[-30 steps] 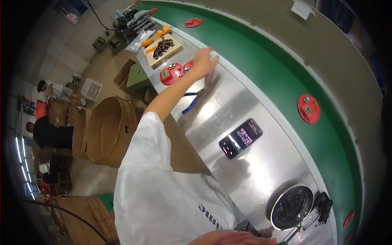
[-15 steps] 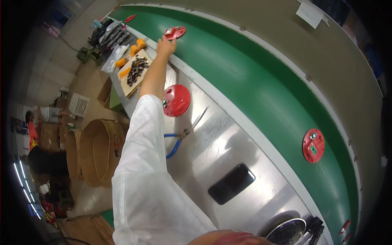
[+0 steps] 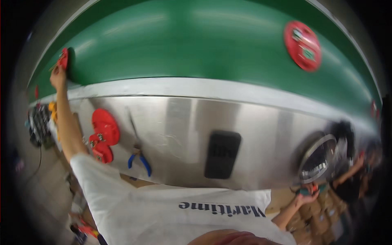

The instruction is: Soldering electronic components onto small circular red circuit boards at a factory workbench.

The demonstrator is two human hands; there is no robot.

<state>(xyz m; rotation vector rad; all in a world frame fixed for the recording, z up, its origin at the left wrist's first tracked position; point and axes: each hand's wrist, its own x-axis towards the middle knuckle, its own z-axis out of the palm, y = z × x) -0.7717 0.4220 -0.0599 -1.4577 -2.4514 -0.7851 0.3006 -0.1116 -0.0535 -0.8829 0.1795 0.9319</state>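
At the far left, my left hand (image 3: 58, 77) pinches the edge of a red disc (image 3: 63, 59) with small parts on it, over the green conveyor belt (image 3: 175, 45). My right hand (image 3: 304, 199) is low on the right, just off the table's near edge. Its fingers are closed round a small red and dark-green object (image 3: 312, 190), too blurred to name. Beside my left forearm, a larger red disc (image 3: 105, 124) lies on the steel table (image 3: 183, 143), with a smaller red piece (image 3: 102, 152) overlapping it. Blue-handled pliers (image 3: 139, 158) lie to their right.
A black phone (image 3: 222, 155) lies mid-table. A round dish (image 3: 320, 159) of dark bits stands at the right. Another red disc (image 3: 303, 45) sits on the belt. Black bags (image 3: 39, 122) crowd the far left. Another person (image 3: 355, 175) is at the far right.
The view has swung round, bringing my right hand into sight. My left hand has gone from reaching at a red disc to gripping it. A smaller red piece now shows by the table disc.
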